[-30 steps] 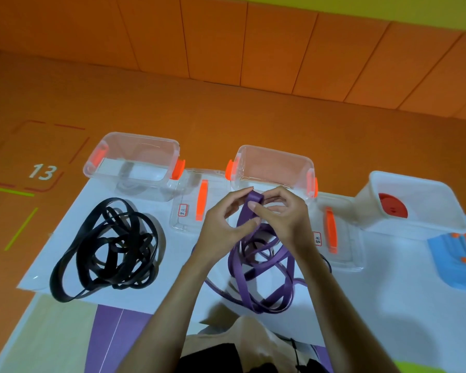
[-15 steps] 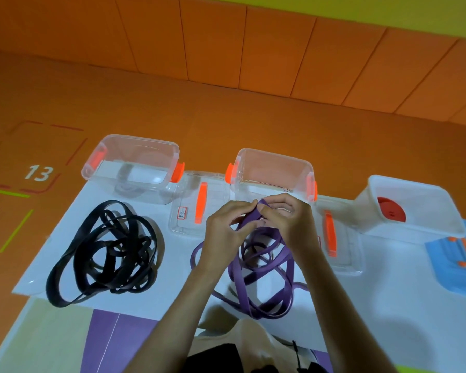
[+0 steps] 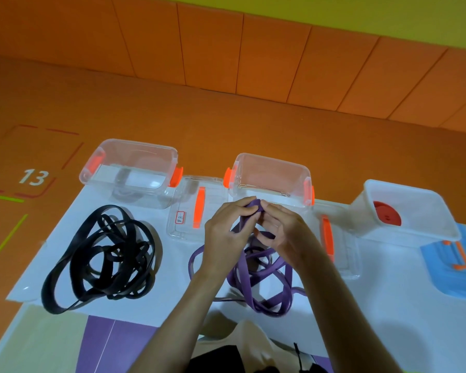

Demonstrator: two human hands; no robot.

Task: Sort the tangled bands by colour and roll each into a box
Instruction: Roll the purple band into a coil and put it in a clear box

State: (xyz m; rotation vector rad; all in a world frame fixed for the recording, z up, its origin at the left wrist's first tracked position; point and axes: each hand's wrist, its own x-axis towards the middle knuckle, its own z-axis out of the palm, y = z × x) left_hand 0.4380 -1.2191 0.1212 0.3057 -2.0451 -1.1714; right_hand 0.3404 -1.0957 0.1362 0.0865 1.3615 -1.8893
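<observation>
**A:** In the head view, where is the purple band [image 3: 242, 286]?

**B:** Most of it lies in a loose tangle on the white sheet [image 3: 172, 286], just in front of the middle clear box [image 3: 272, 160]. One end is lifted up to the near wall of that box.

**A:** And who holds that end?

**B:** Both hands do. The left hand [image 3: 226, 238] pinches it between thumb and fingers. The right hand [image 3: 285, 232] meets it from the other side, fingers curled round the same fold.

**A:** The black band [image 3: 119, 251]?

**B:** It lies heaped on the sheet to the left, well apart from the hands, in front of the left clear box [image 3: 135, 146]. Something dark shows through that box's wall; I cannot tell what.

**A:** Anything else?

**B:** A clear lid with an orange handle [image 3: 197, 211] lies flat between the two clear boxes, and a second one [image 3: 339, 246] lies right of the middle box. Farther right stands a white box [image 3: 414, 232] with a red roll [image 3: 387, 216] inside, beside a blue lid [image 3: 452, 267].
</observation>
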